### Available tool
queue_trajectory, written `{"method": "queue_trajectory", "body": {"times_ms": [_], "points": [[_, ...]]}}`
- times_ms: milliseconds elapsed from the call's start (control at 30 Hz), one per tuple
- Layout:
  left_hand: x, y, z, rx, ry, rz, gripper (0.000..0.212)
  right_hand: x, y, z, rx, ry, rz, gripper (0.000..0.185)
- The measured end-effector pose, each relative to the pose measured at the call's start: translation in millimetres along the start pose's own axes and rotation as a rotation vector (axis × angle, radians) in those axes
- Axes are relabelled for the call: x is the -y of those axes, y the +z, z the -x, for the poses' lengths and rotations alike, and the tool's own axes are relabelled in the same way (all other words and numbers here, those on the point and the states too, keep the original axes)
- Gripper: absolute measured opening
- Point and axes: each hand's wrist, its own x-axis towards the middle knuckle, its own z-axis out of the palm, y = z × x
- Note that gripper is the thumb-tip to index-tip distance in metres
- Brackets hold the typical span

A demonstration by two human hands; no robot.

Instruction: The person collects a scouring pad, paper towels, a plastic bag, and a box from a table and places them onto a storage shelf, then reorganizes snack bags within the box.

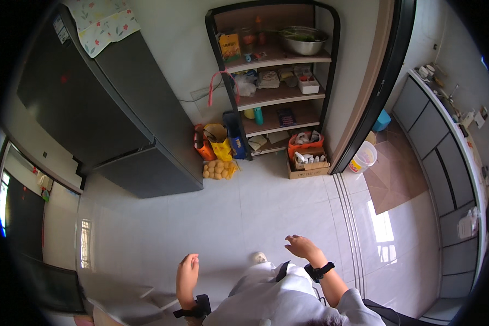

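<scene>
My left hand (187,269) hangs over the tiled floor with its fingers loosely curved and nothing visible in it. Farther right, my right hand (301,246) is held out above the floor, fingers slightly apart and holding nothing. Each wrist wears a black strap. Between the hands, one light-coloured shoe (259,257) shows below my clothing. Ahead of me stands a dark-framed shelf rack (277,97) with brown boards. On its top board rests a steel bowl (305,47) with something green in it; neither hand touches the rack.
A dark grey refrigerator (126,102) stands at left, a floral cloth (102,24) over its top. Bags and a net of potatoes (216,169) lie beside the rack. A cardboard box (307,173) sits at its foot. Right of the sliding-door track (347,220) stands a plastic bucket (364,157).
</scene>
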Motion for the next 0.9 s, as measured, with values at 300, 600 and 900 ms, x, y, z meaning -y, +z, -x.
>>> {"method": "queue_trajectory", "body": {"times_ms": [300, 600, 900], "points": [[-20, 6, -113, 0.144, 0.192, -0.113, 0.017, -165, 193, 60, -0.127, 0.573, -0.51, 0.01], [-89, 64, -221, 0.304, 0.296, -0.178, 0.017, -172, 256, 181, -0.449, 1.477, -1.082, 0.016], [-194, 131, -280, 0.382, 0.404, -0.129, 0.019, -295, 92, 8, -0.232, 1.041, -0.779, 0.031]]}}
